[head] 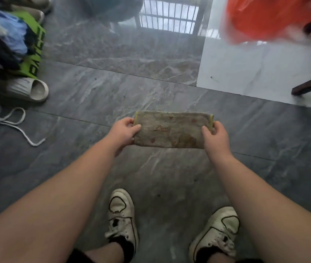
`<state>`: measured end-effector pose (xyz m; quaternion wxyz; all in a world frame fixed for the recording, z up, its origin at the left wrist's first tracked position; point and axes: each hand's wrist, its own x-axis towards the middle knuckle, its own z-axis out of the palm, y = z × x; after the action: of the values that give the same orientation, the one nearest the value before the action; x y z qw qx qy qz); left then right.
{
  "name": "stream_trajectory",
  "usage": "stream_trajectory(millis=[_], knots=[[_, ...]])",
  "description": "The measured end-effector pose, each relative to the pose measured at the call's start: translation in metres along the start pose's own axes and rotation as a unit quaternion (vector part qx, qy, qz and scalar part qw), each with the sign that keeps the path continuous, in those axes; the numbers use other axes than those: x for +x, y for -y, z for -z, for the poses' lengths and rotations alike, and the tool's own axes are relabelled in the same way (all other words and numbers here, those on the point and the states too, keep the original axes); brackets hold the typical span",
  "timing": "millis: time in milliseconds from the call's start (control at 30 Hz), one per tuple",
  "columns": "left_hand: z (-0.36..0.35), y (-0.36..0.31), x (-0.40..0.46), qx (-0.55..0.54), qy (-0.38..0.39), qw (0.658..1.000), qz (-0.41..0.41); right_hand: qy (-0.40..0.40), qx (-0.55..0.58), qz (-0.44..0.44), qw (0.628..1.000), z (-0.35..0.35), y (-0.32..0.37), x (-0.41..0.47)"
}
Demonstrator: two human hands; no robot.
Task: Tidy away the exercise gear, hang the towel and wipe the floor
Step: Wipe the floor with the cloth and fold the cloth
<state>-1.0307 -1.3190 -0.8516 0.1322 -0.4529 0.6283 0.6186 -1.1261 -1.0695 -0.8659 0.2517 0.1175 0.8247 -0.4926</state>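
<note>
Above the grey floor [75,168], ahead of my shoes, folded stained cloth [171,130] stretched flat between both grips: left hand [122,132] pinches left end, right hand [215,135] pinches right end. Looks soft, light, limp; hold by the short ends.

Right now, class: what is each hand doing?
Left hand: grips the folded cloth's left end.
Right hand: grips its right end.

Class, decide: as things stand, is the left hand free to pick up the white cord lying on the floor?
Probably not yet: the left hand grips one end of the cloth. The cord lies unobstructed on the floor.
</note>
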Motion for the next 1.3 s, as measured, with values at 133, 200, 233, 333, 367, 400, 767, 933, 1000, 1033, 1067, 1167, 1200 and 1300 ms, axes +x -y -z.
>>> stream_trajectory(millis=[133,200,233,333,367,400,767,933,1000,1033,1067,1167,1200,1300], knots=[[0.025,-0.097,-0.104,-0.038,0.025,0.999,-0.027,-0.004,0.04,0.013,0.999,0.069,0.106,-0.065],[0.037,-0.152,-0.162,-0.055,0.019,0.997,-0.041,-0.005,0.046,0.024,0.999,0.107,0.17,-0.105],[0.042,-0.181,-0.192,-0.065,0.016,0.997,-0.049,-0.001,0.047,0.031,0.998,0.128,0.202,-0.125],[0.055,-0.277,-0.29,-0.095,0.006,0.993,-0.077,0.011,0.05,0.058,0.997,0.196,0.305,-0.192],[0.06,-0.309,-0.321,-0.102,0.001,0.991,-0.09,0.01,0.051,0.074,0.996,0.218,0.341,-0.216],[0.066,-0.34,-0.353,-0.11,-0.002,0.988,-0.105,0.005,0.05,0.087,0.995,0.242,0.375,-0.24],[0.096,-0.57,-0.627,-0.157,0.069,0.926,-0.337,-0.099,0.135,0.284,0.944,0.44,0.611,-0.437],[0.089,-0.601,-0.694,-0.174,0.053,0.892,-0.413,-0.109,0.155,0.359,0.914,0.487,0.64,-0.487],[0.085,-0.605,-0.711,-0.174,0.054,0.883,-0.432,-0.116,0.15,0.382,0.905,0.501,0.643,-0.501],[0.084,-0.606,-0.718,-0.179,0.054,0.88,-0.436,-0.118,0.146,0.387,0.902,0.506,0.643,-0.505],[0.082,-0.607,-0.724,-0.182,0.053,0.877,-0.441,-0.12,0.146,0.39,0.901,0.511,0.642,-0.508],[0.078,-0.607,-0.737,-0.174,0.047,0.872,-0.455,-0.118,0.159,0.397,0.896,0.521,0.639,-0.514],[0.078,-0.607,-0.741,-0.168,0.044,0.872,-0.459,-0.118,0.161,0.398,0.895,0.522,0.638,-0.515],[0.08,-0.607,-0.747,-0.145,0.037,0.875,-0.46,-0.131,0.164,0.403,0.891,0.52,0.636,-0.521]])
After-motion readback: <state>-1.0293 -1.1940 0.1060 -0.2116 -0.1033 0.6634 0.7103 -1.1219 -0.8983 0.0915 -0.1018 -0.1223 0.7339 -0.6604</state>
